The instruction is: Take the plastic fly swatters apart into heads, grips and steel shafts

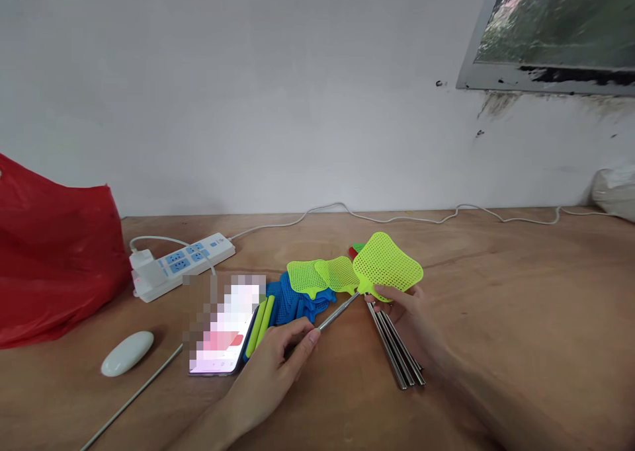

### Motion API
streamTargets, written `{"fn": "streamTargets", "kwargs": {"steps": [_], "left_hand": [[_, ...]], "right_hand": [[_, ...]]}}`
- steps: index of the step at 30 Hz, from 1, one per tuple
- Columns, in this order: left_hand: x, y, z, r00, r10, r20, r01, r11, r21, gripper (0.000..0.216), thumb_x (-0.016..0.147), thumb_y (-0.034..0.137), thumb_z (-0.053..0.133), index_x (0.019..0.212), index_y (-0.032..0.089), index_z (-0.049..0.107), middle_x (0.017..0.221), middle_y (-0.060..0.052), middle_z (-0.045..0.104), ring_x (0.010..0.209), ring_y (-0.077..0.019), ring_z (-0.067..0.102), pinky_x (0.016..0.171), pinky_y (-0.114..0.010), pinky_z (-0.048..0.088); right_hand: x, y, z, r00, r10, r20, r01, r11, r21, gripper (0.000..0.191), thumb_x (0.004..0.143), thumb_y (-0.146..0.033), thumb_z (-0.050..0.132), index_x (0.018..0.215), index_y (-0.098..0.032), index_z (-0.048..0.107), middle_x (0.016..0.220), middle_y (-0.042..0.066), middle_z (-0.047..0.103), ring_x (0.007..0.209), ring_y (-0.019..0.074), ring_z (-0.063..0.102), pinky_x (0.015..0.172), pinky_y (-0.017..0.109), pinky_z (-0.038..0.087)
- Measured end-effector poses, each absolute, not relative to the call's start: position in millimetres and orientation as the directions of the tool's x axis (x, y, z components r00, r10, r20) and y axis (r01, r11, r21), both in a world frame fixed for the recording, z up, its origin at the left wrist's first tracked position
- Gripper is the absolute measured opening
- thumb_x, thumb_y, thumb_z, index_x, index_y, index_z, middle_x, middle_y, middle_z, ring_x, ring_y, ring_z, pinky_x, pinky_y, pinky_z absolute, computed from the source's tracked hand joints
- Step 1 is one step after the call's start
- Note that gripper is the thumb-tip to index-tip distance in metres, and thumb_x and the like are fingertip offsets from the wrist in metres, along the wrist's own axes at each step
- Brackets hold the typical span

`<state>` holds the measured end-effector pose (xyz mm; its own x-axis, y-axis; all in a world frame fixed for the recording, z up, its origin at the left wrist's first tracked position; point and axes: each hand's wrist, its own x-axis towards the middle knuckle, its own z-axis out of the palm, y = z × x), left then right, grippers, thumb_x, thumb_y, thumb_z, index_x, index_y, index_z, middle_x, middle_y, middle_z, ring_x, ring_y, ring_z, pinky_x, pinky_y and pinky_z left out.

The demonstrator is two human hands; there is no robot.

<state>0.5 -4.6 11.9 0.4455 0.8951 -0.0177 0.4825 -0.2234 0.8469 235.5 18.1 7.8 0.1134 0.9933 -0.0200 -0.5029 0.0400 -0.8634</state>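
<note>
My left hand (pixel 275 368) pinches a thin metal telescopic rod (pixel 338 312), which slants up to the right. At the rod's far end is a yellow-green perforated fly swatter head (pixel 385 262), and my right hand (pixel 409 309) grips its neck. Whether rod and neck are joined is hidden by my fingers. Beneath my right hand lie several loose metal rods (pixel 394 348) in a bundle. Two more yellow-green swatter heads (pixel 303 277) rest on a pile of blue swatter heads (pixel 284 299). Yellow-green grip handles (pixel 260 325) lie left of that pile, beside my left hand.
A lit phone (pixel 233 325), partly pixelated, lies left of the handles. Farther left are a white mouse (pixel 127 354), a power strip (pixel 186 266) with a plugged-in charger, and a red bag (pixel 54 259). A white cable (pixel 397 219) runs along the wall. Red and green pieces show behind the held swatter head.
</note>
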Motion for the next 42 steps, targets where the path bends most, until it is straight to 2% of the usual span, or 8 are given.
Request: {"fn": "streamTargets", "kwargs": {"steps": [6,13,23,42], "left_hand": [[0.3,-3.5,11.8,0.446,0.895,-0.017,0.475,-0.221,0.852,0.044,0.100,0.053,0.039,0.073,0.020,0.051,0.059,0.006,0.042,0.055,-0.0129,0.043,0.052,-0.025,0.029],[0.5,-5.2,15.4,0.438,0.899,-0.013,0.490,-0.227,0.841,0.043,0.099,0.052,0.039,0.073,0.021,0.051,0.058,0.005,0.042,0.055,-0.0135,0.043,0.052,-0.025,0.028],[0.9,-4.6,10.5,0.449,0.893,-0.023,0.482,-0.220,0.848,0.042,0.099,0.053,0.039,0.072,0.021,0.049,0.055,0.006,0.042,0.052,-0.0132,0.043,0.052,-0.025,0.030],[3.9,-8.1,9.5,0.454,0.888,-0.073,0.444,-0.154,0.883,0.045,0.098,0.057,0.038,0.073,0.022,0.049,0.052,0.007,0.040,0.049,-0.0126,0.038,0.049,-0.025,0.029]], "right_hand": [[235.0,17.7,7.0,0.081,0.996,-0.035,-0.479,0.008,-0.878,0.034,0.064,-0.027,0.089,0.094,-0.020,0.074,0.088,0.002,0.073,0.066,0.0143,0.065,0.056,0.024,0.050],[238.2,17.5,6.4,0.053,0.999,-0.005,-0.406,0.017,-0.914,0.041,0.065,-0.030,0.090,0.102,-0.022,0.074,0.087,0.003,0.074,0.065,0.0151,0.065,0.056,0.026,0.050],[242.2,19.2,4.6,-0.029,0.995,-0.100,-0.322,-0.104,-0.941,0.032,0.061,-0.033,0.092,0.084,-0.016,0.076,0.078,0.006,0.075,0.061,0.0144,0.063,0.054,0.025,0.048],[243.7,17.7,-0.7,-0.070,0.993,-0.091,-0.278,-0.107,-0.955,0.030,0.063,-0.036,0.091,0.082,-0.017,0.078,0.075,0.006,0.076,0.061,0.0152,0.065,0.056,0.026,0.051]]}}
